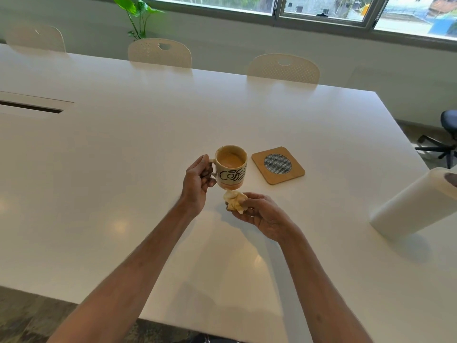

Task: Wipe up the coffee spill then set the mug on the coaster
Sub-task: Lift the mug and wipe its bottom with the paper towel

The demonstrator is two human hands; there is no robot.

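Note:
My left hand (197, 180) grips the handle of a cream mug (231, 169) printed with black "Coffee" lettering. The mug holds light brown coffee and is lifted off the white table (123, 149). Right under the mug's base, my right hand (259, 214) holds a crumpled, coffee-stained paper towel (235, 201), which touches or nearly touches the bottom of the mug. A square cork coaster (278, 165) with a round patterned centre lies flat on the table just right of the mug, with nothing on it.
A paper towel roll (410, 206) lies on its side near the table's right edge. Three pale chairs (284, 68) line the far side. A cable slot (32, 107) is set in the tabletop at the left. A black office chair (445, 142) stands at the right.

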